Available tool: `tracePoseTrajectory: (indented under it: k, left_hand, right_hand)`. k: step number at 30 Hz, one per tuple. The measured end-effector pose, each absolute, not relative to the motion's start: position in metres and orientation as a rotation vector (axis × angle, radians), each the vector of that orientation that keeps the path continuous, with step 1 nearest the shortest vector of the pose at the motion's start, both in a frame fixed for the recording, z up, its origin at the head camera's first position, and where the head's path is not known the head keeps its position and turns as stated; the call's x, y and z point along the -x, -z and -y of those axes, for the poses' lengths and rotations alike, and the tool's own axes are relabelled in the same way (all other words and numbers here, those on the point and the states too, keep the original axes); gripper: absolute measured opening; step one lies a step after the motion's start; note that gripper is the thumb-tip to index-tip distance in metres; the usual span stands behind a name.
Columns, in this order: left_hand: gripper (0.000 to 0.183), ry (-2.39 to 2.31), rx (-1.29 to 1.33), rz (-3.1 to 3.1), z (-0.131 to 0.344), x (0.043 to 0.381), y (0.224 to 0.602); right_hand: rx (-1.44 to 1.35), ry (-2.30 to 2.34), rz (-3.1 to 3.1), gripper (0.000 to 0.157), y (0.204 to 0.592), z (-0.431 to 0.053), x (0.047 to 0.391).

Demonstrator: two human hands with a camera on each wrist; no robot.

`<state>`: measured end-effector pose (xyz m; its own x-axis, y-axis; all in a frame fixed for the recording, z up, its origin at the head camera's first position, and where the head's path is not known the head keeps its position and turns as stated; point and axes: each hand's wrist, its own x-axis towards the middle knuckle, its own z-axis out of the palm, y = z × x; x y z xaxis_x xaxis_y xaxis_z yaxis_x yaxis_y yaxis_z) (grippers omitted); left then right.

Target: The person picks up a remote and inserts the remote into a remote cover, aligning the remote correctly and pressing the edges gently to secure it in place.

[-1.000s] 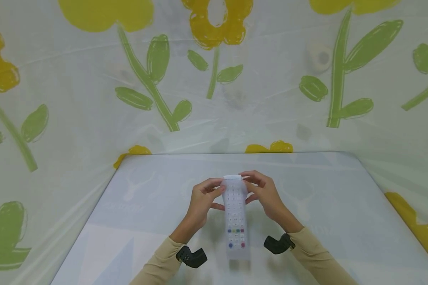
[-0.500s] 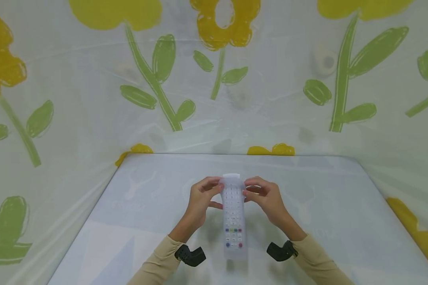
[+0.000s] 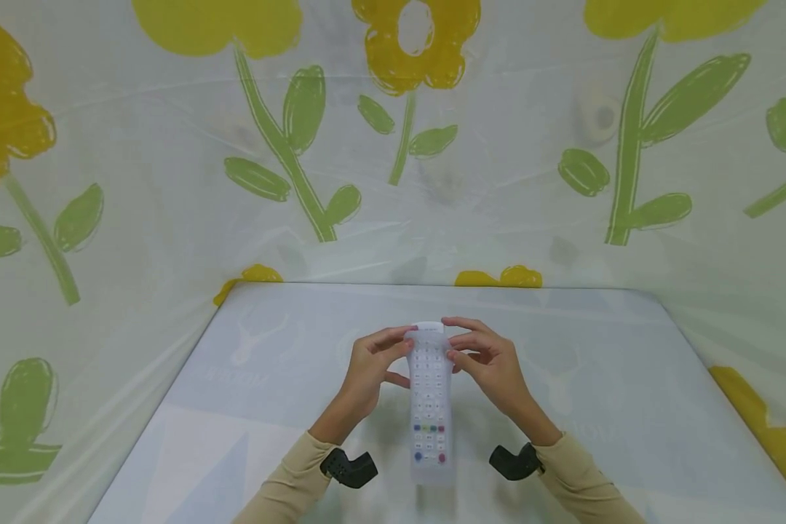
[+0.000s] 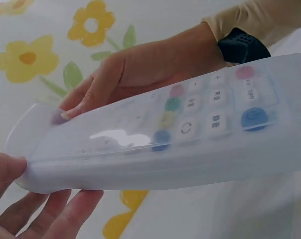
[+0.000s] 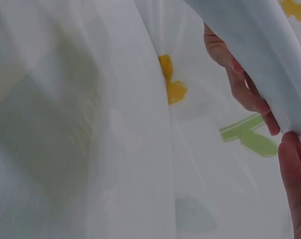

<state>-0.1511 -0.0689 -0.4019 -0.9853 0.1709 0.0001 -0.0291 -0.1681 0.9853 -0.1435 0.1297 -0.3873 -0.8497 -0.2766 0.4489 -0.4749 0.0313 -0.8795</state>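
Note:
A white remote control [image 3: 429, 397] with coloured buttons sits in a translucent soft cover [image 4: 225, 154], held up above the table with its white far end showing past the cover. My left hand [image 3: 364, 371] pinches the left side near that far end, thumb on top and fingers spread below. On the opposite side my right hand [image 3: 495, 367] pinches the cover's edge between thumb and fingers, its index finger stretched to the far end. In the right wrist view the pale underside of the cover [image 5: 270, 55] hides the buttons.
The table [image 3: 282, 313] has a pale printed cloth on it. Behind and around it hangs a white curtain [image 3: 485, 167] with yellow flowers and green leaves. A black wrist camera [image 3: 349, 468] is strapped on each sleeve.
My right hand's index finger drew back from the far end, then stretched to it again; its thumb now sits lower along the side. The left hand keeps its hold. The view has shifted slightly.

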Motion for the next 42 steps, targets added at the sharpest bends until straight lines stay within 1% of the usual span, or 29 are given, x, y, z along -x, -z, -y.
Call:
tracePoseTrajectory:
  k: [12,21,24,28,33,36,42]
  left_hand:
    - [0.029,-2.324,-0.127,-1.841,0.068,0.151,0.405]
    - [0.031,-2.333,-0.125,-1.846,0.067,0.151,0.407]
    - [0.029,-2.338,-0.128,-1.856,0.067,0.151,0.408]
    - [0.027,-2.346,-0.148,-1.875,0.068,0.150,0.408]
    - [0.025,-2.312,-0.146,-1.894,0.069,0.144,0.397]
    - [0.026,-2.313,-0.146,-1.900,0.070,0.138,0.394]
    - [0.027,-2.356,-0.164,-1.939,0.069,0.131,0.395]
  right_hand:
    - [-0.762,-1.929,2.150,0.010,0.390,-0.128,0.146]
    - [-0.708,-1.939,2.169,0.009,0.409,-0.131,0.158]
    - [-0.687,-1.997,2.173,0.011,0.414,-0.131,0.160]
    - [-0.622,-2.186,2.155,0.017,0.417,-0.130,0.161]
    - [-0.552,-2.375,2.107,0.026,0.419,-0.129,0.162]
    - [-0.520,-2.374,2.132,0.029,0.422,-0.129,0.165]
    - [-0.366,-2.310,2.215,0.033,0.415,-0.124,0.163]
